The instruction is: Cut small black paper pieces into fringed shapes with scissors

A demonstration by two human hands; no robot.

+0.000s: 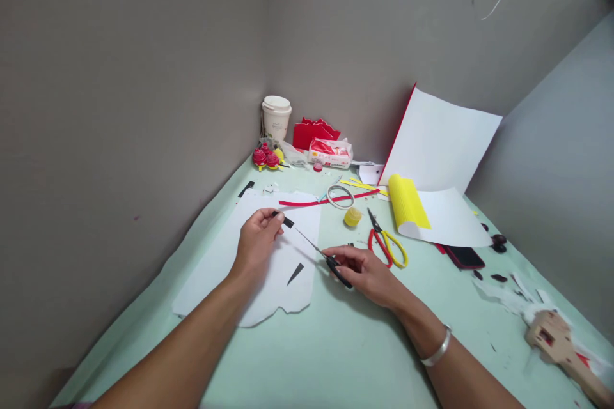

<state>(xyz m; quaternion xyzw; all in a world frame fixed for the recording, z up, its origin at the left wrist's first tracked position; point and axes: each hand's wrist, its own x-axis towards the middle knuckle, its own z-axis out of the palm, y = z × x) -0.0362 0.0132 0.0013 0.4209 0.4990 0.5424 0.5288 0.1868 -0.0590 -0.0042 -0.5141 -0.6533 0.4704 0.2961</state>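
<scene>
Between the thumb and fingers of my left hand [259, 236] is a small black strip of paper [288, 222], its free end pointing right. My right hand [367, 273] grips scissors with black handles [339, 272]; their thin blades point up and left, the tips close to the strip. Whether the blades touch it I cannot tell. Below both hands lies a white sheet [273, 300] with an uneven front edge. A pointed black piece [295, 273] rests on that sheet, between my forearms.
Pliers with red and yellow handles [386, 239], a yellow roll [352, 217], a tape ring [340, 197] and a red strip [302, 203] lie beyond my hands. Yellow corrugated paper [409, 201] is at right, near a glue gun [551, 335]. A lidded cup [276, 118] stands at the back.
</scene>
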